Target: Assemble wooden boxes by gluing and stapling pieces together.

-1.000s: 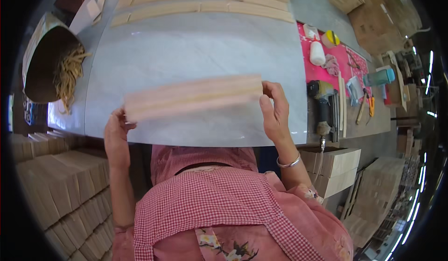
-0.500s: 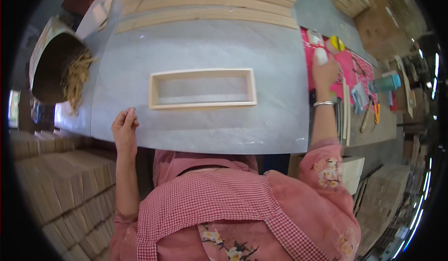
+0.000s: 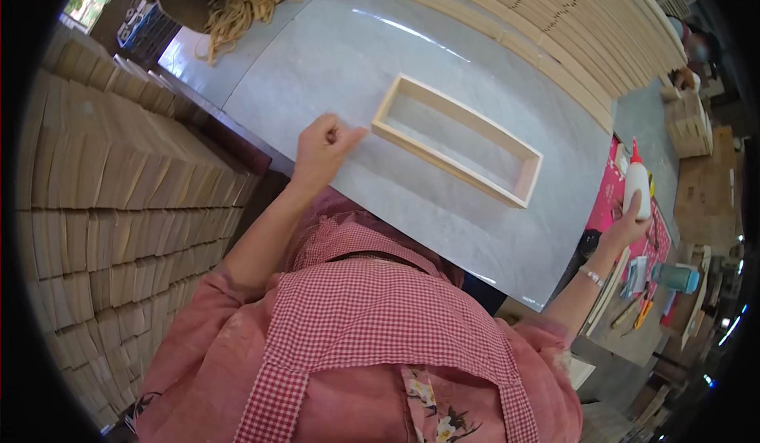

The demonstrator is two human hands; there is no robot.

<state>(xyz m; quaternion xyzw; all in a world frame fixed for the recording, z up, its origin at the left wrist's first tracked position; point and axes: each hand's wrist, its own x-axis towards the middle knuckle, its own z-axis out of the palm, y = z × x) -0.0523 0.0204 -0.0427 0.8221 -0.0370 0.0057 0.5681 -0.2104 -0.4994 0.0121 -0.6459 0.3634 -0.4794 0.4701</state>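
An open rectangular frame of pale wood lies on the grey tabletop, its right end tilted toward me in this view. Just off its left end is my left hand, slightly blurred, with fingers curled and thumb side toward the frame; I see nothing in it. At the table's right side my right hand is wrapped round the lower part of a white squeeze bottle. A red pointed nozzle tops this bottle, pointing up and away from me.
Long wooden strips lie in rows at the far side. A bin of wood shavings stands far left, above stacked boards. Beyond the right edge are a teal jar and tools on a side surface. A person is at the far right.
My view has turned, so the table appears slanted. The right hand has lifted the white bottle from the pink surface, and my left hand has come closer to the frame's left end.
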